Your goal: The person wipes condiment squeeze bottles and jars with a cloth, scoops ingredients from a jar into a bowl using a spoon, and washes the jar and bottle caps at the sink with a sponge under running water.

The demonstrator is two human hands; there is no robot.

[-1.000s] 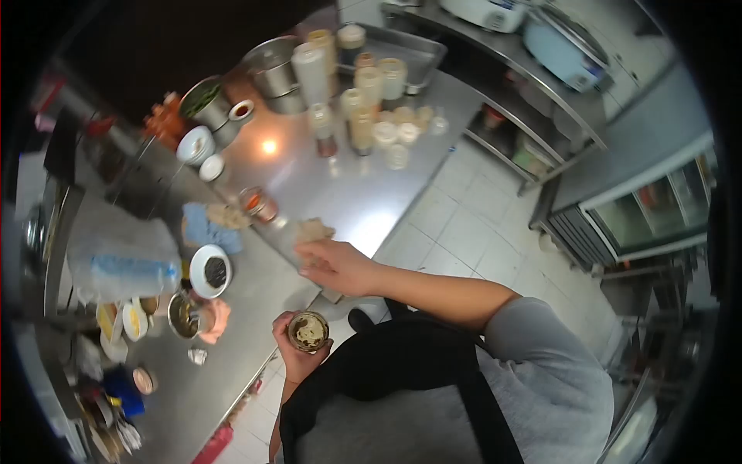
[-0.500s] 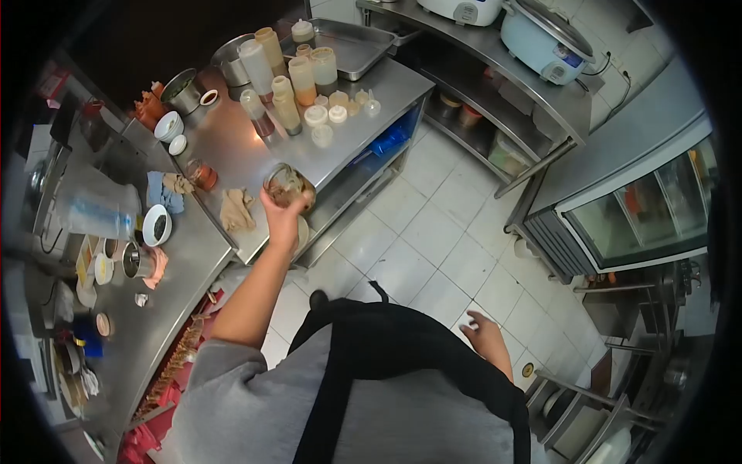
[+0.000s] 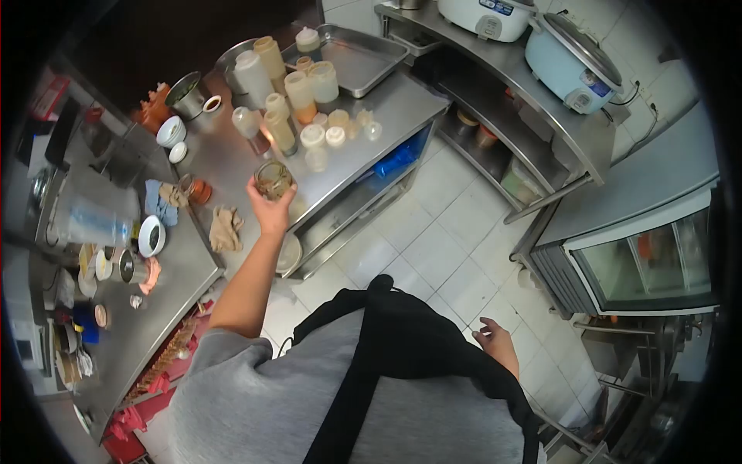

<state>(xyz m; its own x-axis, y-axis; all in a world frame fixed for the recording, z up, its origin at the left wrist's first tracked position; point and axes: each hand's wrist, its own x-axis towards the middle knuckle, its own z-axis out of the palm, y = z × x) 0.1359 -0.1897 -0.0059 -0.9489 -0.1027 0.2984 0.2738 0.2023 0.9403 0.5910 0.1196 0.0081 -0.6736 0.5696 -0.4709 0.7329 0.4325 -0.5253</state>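
Note:
My left hand point(image 3: 270, 210) reaches forward with its fingers wrapped round a glass jar point(image 3: 273, 179). The jar is above the front edge of the steel counter point(image 3: 220, 174); greenish bits show inside it, too unclear to name. Just beyond it on the counter stand squeeze bottles point(image 3: 280, 133) and some white caps point(image 3: 313, 137). A crumpled tan cloth point(image 3: 226, 229) lies left of my forearm. Away to the right, over the floor, my right hand point(image 3: 495, 341) hangs with its fingers loosely bent and apart, holding nothing.
A metal tray point(image 3: 352, 58) sits at the counter's back. To the left are a jar of red-orange content point(image 3: 195, 189), a white bowl of dark food point(image 3: 152, 236) and a blue cloth point(image 3: 161, 203). Rice cookers point(image 3: 576, 66) stand on a far shelf; a glass-door fridge point(image 3: 649, 255) is at right.
The jar in my left hand has moved slightly left and now appears steadier and more upright. My view has shifted a little. My right hand stays low at the right.

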